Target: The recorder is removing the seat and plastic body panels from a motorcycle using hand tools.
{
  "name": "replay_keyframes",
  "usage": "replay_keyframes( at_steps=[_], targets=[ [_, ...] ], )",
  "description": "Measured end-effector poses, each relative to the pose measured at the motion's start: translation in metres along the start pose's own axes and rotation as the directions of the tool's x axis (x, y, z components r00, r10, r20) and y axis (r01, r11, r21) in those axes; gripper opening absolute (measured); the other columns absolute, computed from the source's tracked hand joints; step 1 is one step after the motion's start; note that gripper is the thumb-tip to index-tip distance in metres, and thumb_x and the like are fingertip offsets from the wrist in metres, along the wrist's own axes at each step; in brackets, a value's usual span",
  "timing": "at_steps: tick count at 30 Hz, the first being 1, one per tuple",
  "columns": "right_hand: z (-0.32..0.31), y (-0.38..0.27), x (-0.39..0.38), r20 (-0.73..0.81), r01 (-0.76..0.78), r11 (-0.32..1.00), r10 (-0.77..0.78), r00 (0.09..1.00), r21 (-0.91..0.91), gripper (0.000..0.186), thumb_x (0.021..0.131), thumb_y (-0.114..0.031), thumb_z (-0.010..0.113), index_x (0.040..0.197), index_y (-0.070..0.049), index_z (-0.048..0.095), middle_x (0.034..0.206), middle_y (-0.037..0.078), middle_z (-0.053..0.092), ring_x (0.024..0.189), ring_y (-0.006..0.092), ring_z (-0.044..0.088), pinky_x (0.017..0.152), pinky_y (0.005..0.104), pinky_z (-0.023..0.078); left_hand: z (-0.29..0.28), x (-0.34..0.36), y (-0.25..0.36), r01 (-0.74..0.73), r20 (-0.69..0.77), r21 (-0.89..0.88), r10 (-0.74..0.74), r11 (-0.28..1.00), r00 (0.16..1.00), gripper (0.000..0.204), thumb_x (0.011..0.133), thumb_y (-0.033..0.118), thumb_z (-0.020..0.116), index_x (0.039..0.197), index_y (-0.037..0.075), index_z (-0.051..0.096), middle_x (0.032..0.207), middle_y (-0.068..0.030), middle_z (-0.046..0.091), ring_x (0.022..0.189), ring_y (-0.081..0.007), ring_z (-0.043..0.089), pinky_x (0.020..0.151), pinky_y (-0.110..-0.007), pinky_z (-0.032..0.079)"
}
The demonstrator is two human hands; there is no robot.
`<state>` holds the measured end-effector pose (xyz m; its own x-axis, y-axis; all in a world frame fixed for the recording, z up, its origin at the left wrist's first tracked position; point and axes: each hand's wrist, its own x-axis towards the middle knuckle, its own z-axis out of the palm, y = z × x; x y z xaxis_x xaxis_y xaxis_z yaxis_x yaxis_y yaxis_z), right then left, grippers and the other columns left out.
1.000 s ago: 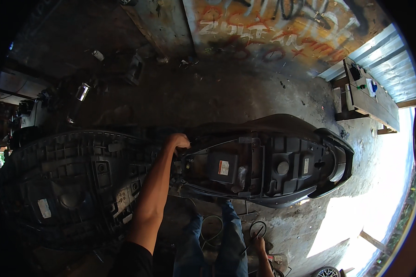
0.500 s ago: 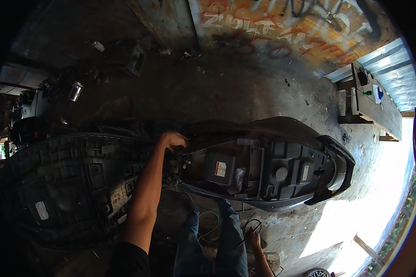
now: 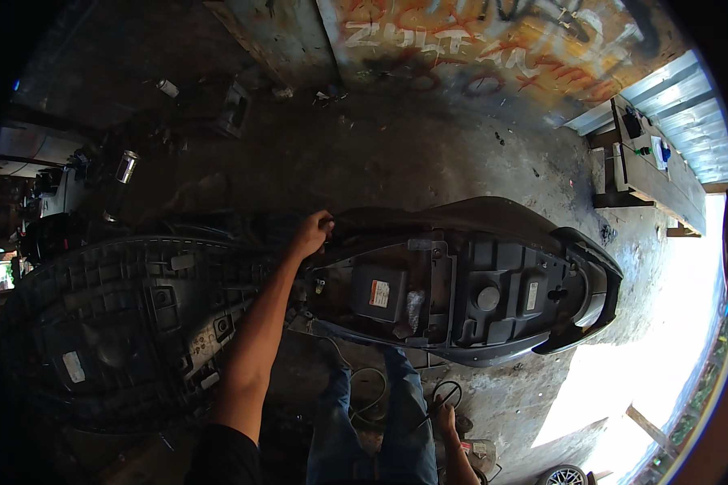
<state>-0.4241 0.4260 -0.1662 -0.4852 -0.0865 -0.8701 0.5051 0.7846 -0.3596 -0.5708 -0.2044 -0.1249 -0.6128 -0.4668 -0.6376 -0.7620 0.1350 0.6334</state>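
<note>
My left hand (image 3: 314, 232) has its fingers curled at the far edge of the scooter body (image 3: 493, 210), near its front end; what they hold is hidden. Left of it lies the upturned black seat (image 3: 117, 307), its ribbed underside showing. The open underseat area exposes a black box with a label (image 3: 372, 301) and a black panel with a round cap (image 3: 488, 297). Low in view, beside my jeans, my right hand (image 3: 445, 416) is closed on a looped, thin dark hose or cable (image 3: 453, 386).
A wooden bench (image 3: 663, 194) stands by corrugated metal at right, near a sunlit opening. A painted wall (image 3: 461, 40) is behind. Metal parts (image 3: 125, 166) lie on the dark floor at left. A pale hose (image 3: 372, 372) loops by my legs; a wheel (image 3: 566, 477) shows at bottom right.
My left hand has moved slightly away from me, up along the scooter's far edge, with its fingers still curled. My right hand stays low, holding the dark loop.
</note>
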Motion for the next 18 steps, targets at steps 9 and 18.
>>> replay_keyframes(
  at_steps=[9,18],
  targets=[
    [0.009,-0.005,-0.001,0.003,-0.001,0.990,0.001,1.000,-0.138,0.071,0.102,-0.055,0.039,0.075,0.004,0.068,0.066,0.019,0.067,0.067,0.0276,0.069,0.060,0.0443,0.048,0.018,0.024,-0.037,-0.236,-0.268,0.237,0.297,0.942,0.916,0.027,0.096,0.022,0.064,0.118,0.006,0.063,0.102,-0.0191,0.071,0.090,-0.0325,0.071,0.074,-0.040,0.052],
    [0.002,-0.040,0.000,-0.002,-0.112,0.991,0.113,0.994,-0.073,0.074,0.101,-0.060,0.038,0.076,0.004,0.068,0.067,0.021,0.066,0.074,0.0317,0.069,0.068,0.0483,0.049,-0.035,-0.022,-0.033,0.036,0.194,0.505,-0.155,0.863,0.969,0.030,0.092,0.024,0.069,0.112,0.002,0.068,0.108,-0.0196,0.071,0.102,-0.0312,0.068,0.085,-0.039,0.051]
  ],
)
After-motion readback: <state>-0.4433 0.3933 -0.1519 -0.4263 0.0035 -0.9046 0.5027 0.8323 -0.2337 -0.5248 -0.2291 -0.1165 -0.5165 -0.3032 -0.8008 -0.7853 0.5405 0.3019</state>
